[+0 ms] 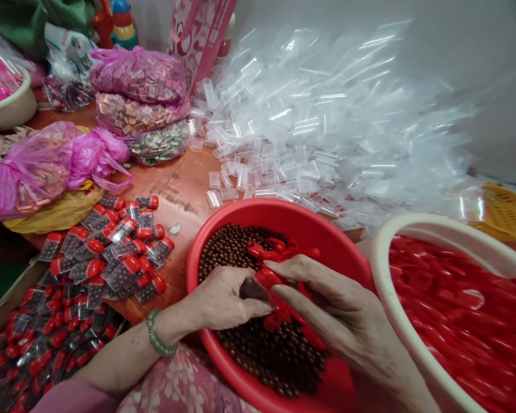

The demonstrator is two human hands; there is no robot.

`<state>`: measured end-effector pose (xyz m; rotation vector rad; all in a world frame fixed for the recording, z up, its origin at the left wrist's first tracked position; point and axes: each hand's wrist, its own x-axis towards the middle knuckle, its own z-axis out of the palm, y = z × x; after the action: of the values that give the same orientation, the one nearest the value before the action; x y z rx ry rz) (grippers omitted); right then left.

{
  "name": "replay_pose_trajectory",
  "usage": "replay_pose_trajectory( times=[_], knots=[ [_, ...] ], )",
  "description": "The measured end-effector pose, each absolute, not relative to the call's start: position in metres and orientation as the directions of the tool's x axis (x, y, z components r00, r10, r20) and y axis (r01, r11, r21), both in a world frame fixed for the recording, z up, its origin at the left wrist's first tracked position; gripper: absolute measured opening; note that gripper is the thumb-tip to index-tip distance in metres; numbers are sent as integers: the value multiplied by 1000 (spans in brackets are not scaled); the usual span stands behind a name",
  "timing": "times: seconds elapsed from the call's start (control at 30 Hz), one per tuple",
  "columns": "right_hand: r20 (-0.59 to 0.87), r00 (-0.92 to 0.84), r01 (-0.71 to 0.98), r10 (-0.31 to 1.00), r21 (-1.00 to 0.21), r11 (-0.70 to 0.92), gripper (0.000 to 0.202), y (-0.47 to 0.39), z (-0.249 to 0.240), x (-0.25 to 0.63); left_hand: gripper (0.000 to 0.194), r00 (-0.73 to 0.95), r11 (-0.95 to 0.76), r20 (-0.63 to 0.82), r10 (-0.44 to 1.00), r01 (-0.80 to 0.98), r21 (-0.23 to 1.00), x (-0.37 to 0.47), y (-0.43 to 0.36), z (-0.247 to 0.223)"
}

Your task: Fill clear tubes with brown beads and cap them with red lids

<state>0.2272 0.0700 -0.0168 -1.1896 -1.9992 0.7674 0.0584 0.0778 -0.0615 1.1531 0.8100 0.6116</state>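
Note:
Over the red basin (193, 261), my left hand (227, 298) grips a small transparent container (253, 288) filled with dark brown beads. A green bead bracelet circles that wrist. My right hand (344, 310) has its thumb and fingers closed about a red cap (268, 279) at the container's end; part of the cap is hidden by the fingers. Beneath both hands, brown beads (227, 246) fill much of the basin. More red caps (279, 244) lie on the beads, partly behind my right hand.
A cream tub (382, 258) of red caps stands at the right. Transparent empty containers (292, 155) are heaped at the back. Capped, bead-filled containers (129, 267) pile up at the left, spilling into a box (12, 287). Pink plastic bags (140, 74) sit behind them.

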Motion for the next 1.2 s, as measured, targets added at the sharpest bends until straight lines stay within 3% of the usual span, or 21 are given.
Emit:
replay_pose_trajectory(
  times=[0.37, 0.5, 0.6, 0.7, 0.8, 1.2],
  knots=[
    [307, -433, 559, 847, -646, 520, 24, 63, -17, 220, 13, 707, 351, -163, 688, -128, 927, 57, 79, -66],
    [306, -475, 616, 825, -554, 560, 29, 59, -18, 222, 26, 736, 438, -193, 649, -154, 886, 55, 79, -66],
    [266, -511, 711, 817, -403, 576, 52, 54, -25, 222, 42, 736, 497, -237, 634, -153, 854, 55, 82, -65],
    [300, -528, 767, 794, -232, 598, 74, 51, -37, 217, 46, 719, 560, -293, 630, -159, 813, 57, 83, -64],
    [389, -524, 786, 757, -122, 607, 72, 53, -46, 212, 45, 710, 642, -345, 614, -195, 742, 59, 83, -63],
    [538, -565, 748, 626, 12, 664, 68, 59, -52, 207, 48, 723, 770, -421, 547, -238, 592, 60, 80, -57]
  ],
)
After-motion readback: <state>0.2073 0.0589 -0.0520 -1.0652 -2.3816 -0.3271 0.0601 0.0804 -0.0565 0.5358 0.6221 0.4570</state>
